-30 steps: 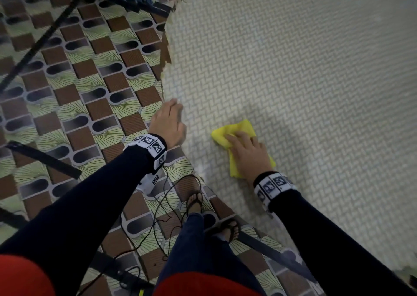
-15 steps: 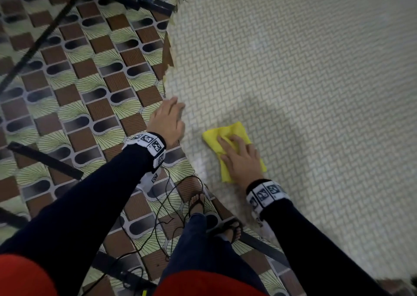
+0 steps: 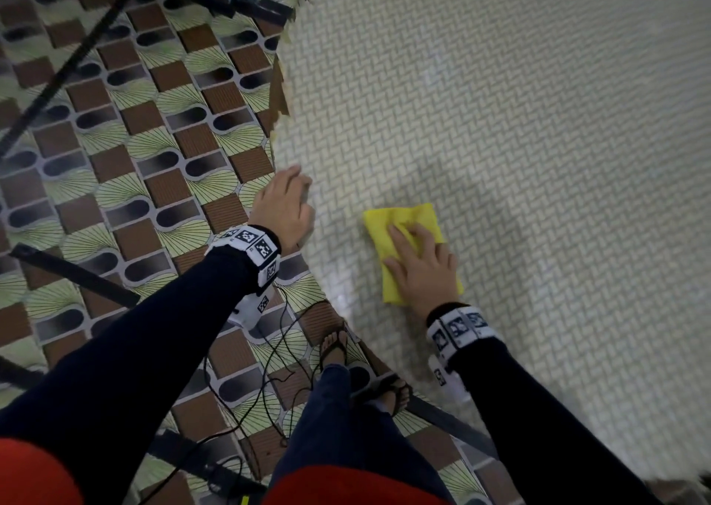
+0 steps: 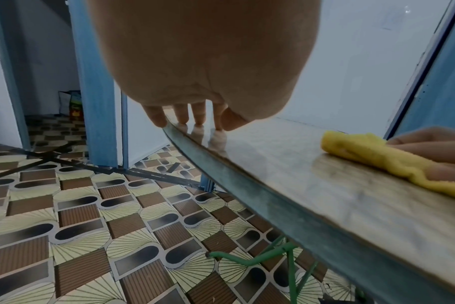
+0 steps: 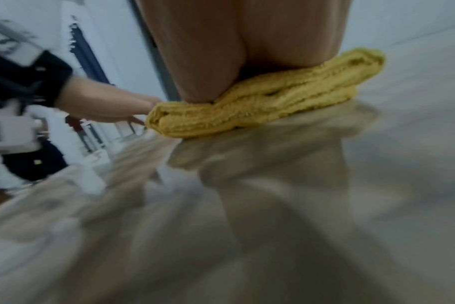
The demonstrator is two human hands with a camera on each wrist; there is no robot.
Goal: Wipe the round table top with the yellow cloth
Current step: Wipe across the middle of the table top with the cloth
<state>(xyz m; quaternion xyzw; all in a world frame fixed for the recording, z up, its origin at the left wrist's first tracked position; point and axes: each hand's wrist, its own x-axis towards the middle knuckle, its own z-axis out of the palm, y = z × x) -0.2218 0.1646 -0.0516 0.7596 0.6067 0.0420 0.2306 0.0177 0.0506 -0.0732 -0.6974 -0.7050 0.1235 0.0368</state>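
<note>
My right hand (image 3: 423,269) is lying flat on the cloth (image 3: 408,227), which is resting on the table top (image 3: 538,139) near its edge closest to me. My left hand (image 3: 284,208) is sitting to the left of the cloth, apart from it, fingertips (image 4: 159,121) touching the table's rim. My feet (image 3: 334,345) are standing on the floor (image 3: 115,158) below that edge, cables (image 3: 269,350) trailing beside them.

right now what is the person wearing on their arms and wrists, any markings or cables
Both arms are in long dark navy sleeves. Each wrist carries a white band printed with black-and-white square code markers, one on the left wrist and one on the right wrist. A white camera block hangs under the left band, and thin black cables trail down from it. The left hand and right hand are bare.
</note>
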